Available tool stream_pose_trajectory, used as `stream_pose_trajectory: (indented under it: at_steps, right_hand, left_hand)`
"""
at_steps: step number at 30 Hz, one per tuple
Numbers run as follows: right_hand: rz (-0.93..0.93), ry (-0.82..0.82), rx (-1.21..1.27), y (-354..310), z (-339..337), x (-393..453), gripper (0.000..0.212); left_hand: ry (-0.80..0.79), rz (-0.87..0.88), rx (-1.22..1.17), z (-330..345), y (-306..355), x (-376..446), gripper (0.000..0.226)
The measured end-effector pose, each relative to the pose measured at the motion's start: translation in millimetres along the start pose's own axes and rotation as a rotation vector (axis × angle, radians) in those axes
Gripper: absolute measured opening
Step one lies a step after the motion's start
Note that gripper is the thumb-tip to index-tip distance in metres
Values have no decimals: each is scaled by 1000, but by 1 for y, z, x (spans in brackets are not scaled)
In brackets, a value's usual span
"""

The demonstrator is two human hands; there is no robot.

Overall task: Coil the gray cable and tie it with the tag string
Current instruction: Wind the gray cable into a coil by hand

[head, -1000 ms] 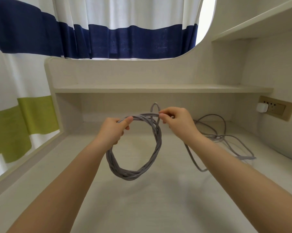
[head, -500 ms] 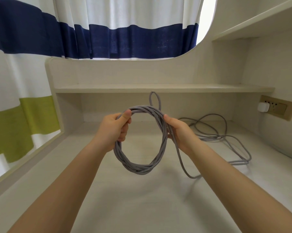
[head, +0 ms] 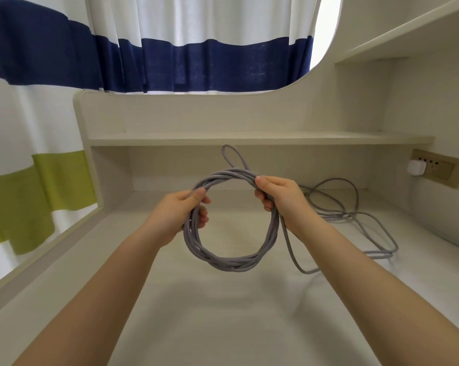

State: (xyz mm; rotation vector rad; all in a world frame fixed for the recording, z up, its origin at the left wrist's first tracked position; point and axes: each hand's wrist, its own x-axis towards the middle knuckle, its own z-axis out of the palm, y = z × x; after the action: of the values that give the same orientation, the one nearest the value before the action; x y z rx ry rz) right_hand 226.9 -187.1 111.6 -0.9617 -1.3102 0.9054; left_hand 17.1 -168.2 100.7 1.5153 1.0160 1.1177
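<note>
Cable (head: 232, 262), gray, is hanging as a round coil of several turns above the pale worktop (head: 223, 326), held up between two bare hands. The left hand (head: 178, 212) is closing its grip around the coil's left side, thumb lying over the strands on top and fingers curling beneath them. The right hand (head: 281, 196) is pinching the coil's upper right side, its grip narrow, thumb and fingers pressing the bundled strands together. A small single loop (head: 235, 157) of the same cable is sticking up above the top of the coil, in front of the shelf (head: 249, 140). From under the right hand a loose strand is dropping down, sagging toward the worktop and running right into the uncoiled slack (head: 355, 215), which is lying in wide loose curves on the worktop near the right wall. A white plug (head: 416, 167) is sitting in the wall socket (head: 439, 171) on the right; whether the cable is joining it cannot be told. A striped curtain (head: 170, 62) is hanging behind the shelf. The compartment under the shelf is showing only its back panel and that upright loop before it.
</note>
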Motion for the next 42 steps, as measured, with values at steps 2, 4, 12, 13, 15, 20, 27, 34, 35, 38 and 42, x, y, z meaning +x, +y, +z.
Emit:
stream_pose_trajectory:
  at_steps: [2, 4, 12, 13, 15, 20, 27, 34, 35, 38, 42]
  right_hand:
    - [-8, -18, -42, -2, -3, 3, 18]
    - [-17, -42, -90, -6, -6, 5, 17]
    - [-59, -201, -371, -33, -6, 2, 14]
    - [-58, -208, -367, -37, -10, 2, 13]
    - [-60, -221, -385, -44, -16, 0, 13]
    - [-84, -314, -679, -45, -7, -5, 27]
    - [-87, -450, -753, -46, 15, -9, 28]
    - [-71, -498, -785, -37, 16, -17, 18]
    - [-59, -510, -750, -36, 16, -19, 10]
    - [22, -529, -563, -36, 10, -19, 37]
    - [-77, -444, -842, -43, 2, -16, 39]
  left_hand:
    - [-8, -26, 222, -3, 4, -1, 32]
    - [-13, -55, 420, -3, 10, -2, 31]
    - [290, 539, 1052, 24, 47, -7, 75]
    - [304, 551, 1114, 26, 48, -6, 80]
    - [333, 529, 1212, 30, 46, -6, 95]
    - [241, 631, 1341, 49, 50, -8, 96]
    - [-232, 414, 1080, 64, 57, -2, 87]
    - [-311, 315, 1026, 56, 53, -1, 61]
    - [-308, 310, 1024, 53, 52, 0, 56]
    - [-225, 251, 1013, 43, 47, 4, 44]
    - [-162, 158, 861, 30, 41, 6, 26]
